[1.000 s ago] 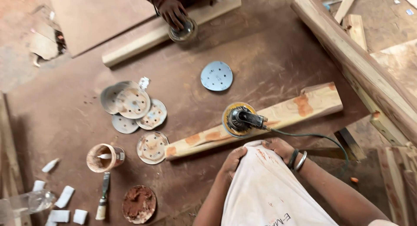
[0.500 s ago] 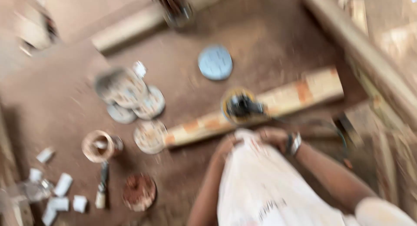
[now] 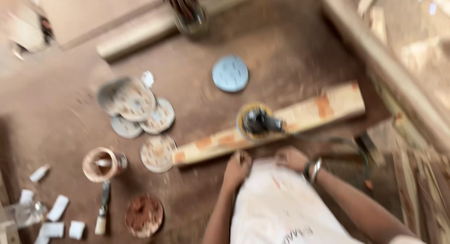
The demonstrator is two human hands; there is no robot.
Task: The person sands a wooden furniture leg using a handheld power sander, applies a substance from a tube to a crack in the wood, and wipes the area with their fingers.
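My left hand [image 3: 237, 168] and my right hand [image 3: 291, 158] are a little apart, both pinching the top edge of the white cloth [image 3: 276, 206] at my front, just below the long plank [image 3: 281, 122] lying slantwise on the brown floor [image 3: 281, 47]. A round sander [image 3: 256, 121] sits on the plank just above my hands. To the left lie worn sanding discs [image 3: 136, 105], a blue disc [image 3: 230, 73] farther up, a small cup [image 3: 100, 164] and another person's hand [image 3: 185, 5] at the top.

The sander [image 3: 257, 121] sits on the plank [image 3: 300, 120], which lies on the worktop [image 3: 290, 52]; left of the plank lie the sanding discs [image 3: 136, 105]; behind it one disc [image 3: 229, 73]; just before it both hands, left hand [image 3: 237, 166], right hand [image 3: 291, 158].
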